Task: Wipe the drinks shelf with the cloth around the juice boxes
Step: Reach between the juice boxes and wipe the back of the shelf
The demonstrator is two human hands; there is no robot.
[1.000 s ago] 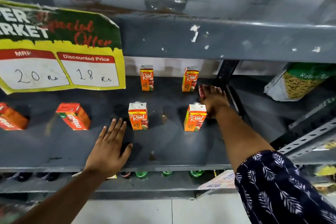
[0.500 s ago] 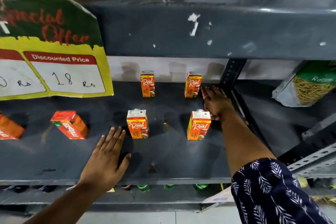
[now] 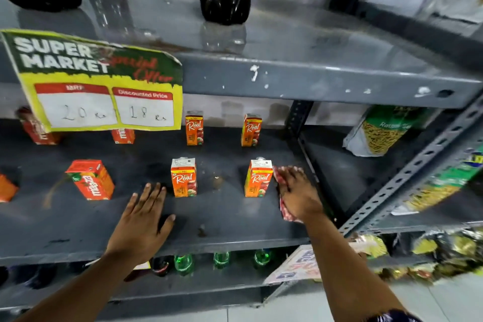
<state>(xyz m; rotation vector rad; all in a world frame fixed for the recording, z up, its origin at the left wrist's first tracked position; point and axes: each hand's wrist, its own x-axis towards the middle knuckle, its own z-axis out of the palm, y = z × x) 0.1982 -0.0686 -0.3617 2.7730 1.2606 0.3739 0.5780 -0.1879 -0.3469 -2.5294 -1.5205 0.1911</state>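
Grey metal shop shelving fills the view, and the drinks shelf (image 3: pixel 230 222) is a dark, dusty sheet with dull spots at its middle. At nine o'clock a yellow price sign (image 3: pixel 99 86) hangs over red Maaza cartons (image 3: pixel 91 180). The left hand (image 3: pixel 142 225) lies flat and open on the shelf at seven o'clock, its grip holding nothing. Just right of it stand four Real juice boxes (image 3: pixel 183 177) in two rows, upright and well apart. At three o'clock the right hand (image 3: pixel 298 193) presses the red-and-white cloth (image 3: pixel 283 210) onto the shelf, palm down, touching or nearly touching the front-right box (image 3: pixel 258 179). The cloth looks soft and limp, best held bunched under the palm; the boxes look light and easy to tip. Snack packets (image 3: pixel 381 131) fill the neighbouring bay.
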